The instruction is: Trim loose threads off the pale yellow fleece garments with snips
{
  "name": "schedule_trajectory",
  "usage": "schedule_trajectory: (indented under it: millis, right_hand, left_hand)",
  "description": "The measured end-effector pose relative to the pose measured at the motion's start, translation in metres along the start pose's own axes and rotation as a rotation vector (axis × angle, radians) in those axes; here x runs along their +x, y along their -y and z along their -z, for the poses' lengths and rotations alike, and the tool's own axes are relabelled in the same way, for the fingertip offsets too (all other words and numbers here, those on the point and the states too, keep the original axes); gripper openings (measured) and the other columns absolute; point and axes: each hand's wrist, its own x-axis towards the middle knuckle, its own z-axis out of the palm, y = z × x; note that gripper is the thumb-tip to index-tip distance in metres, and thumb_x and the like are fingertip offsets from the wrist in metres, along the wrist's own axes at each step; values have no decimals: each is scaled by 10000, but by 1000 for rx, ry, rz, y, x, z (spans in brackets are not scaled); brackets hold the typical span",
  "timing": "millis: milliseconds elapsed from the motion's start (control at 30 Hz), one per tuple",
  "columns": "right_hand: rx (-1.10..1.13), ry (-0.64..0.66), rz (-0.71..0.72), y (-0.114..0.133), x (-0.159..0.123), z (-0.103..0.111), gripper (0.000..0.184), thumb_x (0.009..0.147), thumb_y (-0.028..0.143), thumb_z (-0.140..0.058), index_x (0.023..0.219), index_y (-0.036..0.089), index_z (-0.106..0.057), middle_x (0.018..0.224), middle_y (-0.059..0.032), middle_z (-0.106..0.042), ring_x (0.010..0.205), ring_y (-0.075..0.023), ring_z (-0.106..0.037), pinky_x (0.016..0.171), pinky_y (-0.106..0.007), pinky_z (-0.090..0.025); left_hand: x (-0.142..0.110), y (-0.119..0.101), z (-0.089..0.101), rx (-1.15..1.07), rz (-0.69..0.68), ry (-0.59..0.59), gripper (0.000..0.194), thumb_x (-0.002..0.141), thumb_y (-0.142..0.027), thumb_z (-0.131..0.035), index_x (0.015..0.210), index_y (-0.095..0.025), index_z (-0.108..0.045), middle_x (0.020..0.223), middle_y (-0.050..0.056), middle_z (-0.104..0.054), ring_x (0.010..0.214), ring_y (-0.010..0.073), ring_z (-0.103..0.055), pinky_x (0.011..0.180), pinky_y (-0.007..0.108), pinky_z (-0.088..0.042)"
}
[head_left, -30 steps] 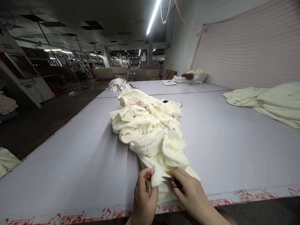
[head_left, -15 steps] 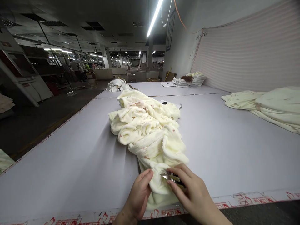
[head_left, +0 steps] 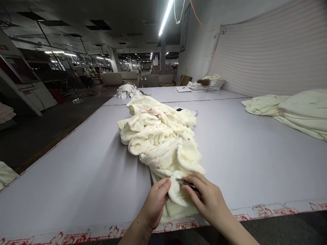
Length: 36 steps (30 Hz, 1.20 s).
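Note:
A crumpled cream fleece cloth (head_left: pixel 160 143) with small pink marks lies heaped on the pale grey table (head_left: pixel 84 177), its near end at the front edge. My left hand (head_left: pixel 154 204) pinches that near end between thumb and fingers. My right hand (head_left: pixel 208 200) is closed round small metal snips (head_left: pixel 187 184), whose blades point left and touch the fold of cloth between my two hands.
More cream cloth (head_left: pixel 293 110) is piled at the table's right side against a pale striped wall cloth (head_left: pixel 276 51). Stacked papers (head_left: pixel 206 83) and a white bundle (head_left: pixel 127 91) sit at the far end. A dark floor (head_left: pixel 38 132) drops off on the left.
My left hand has opened its curl and slid forward along the cloth's edge. My right hand has carried the snips a little further forward onto the fold.

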Motion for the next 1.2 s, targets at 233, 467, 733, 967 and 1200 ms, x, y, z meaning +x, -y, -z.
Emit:
schedule_trajectory:
  millis: [233,467,733,967,1200]
  right_hand:
    - [140,-41,-134,0,-3,10,158,909,287,-456,1013,223,-557,936,-59,-619,788,-165,-616,634,-241,-491]
    - [-46,428,-127,5,-28,-33,257,723,116,-547,955,194,-625,923,-85,-647,764,-245,-620,674,-346,-480]
    - [638,288,-345,-5,15,-15,212,863,346,-474,803,174,-583,791,-33,-602,767,-189,-555,674,-280,-445]
    - [386,174,-222,-9,14,-6,136,779,106,-442,844,206,-506,838,-12,-555,761,-161,-521,670,-264,-417]
    - [142,315,-148,7,16,15,166,858,271,-511,1006,255,-584,984,-35,-577,850,-180,-582,715,-280,-460]
  left_hand:
    - [58,-9,-5,60,-163,60,316,761,-326,-682,1019,-143,-692,1006,101,-708,1026,244,-601,954,356,-399]
    - [63,-10,19,91,-149,-49,302,730,-308,-695,990,-156,-672,1053,114,-682,953,221,-631,878,353,-460]
    - [-11,45,31,555,-168,-297,289,733,-356,-668,965,-187,-638,865,64,-659,783,192,-594,591,234,-461]
    - [7,50,18,447,-373,-270,177,849,-336,-531,965,-203,-547,954,54,-616,889,182,-563,802,265,-441]
    - [-3,46,29,601,-426,-239,130,880,-262,-481,996,-215,-512,926,33,-569,860,168,-528,807,258,-432]
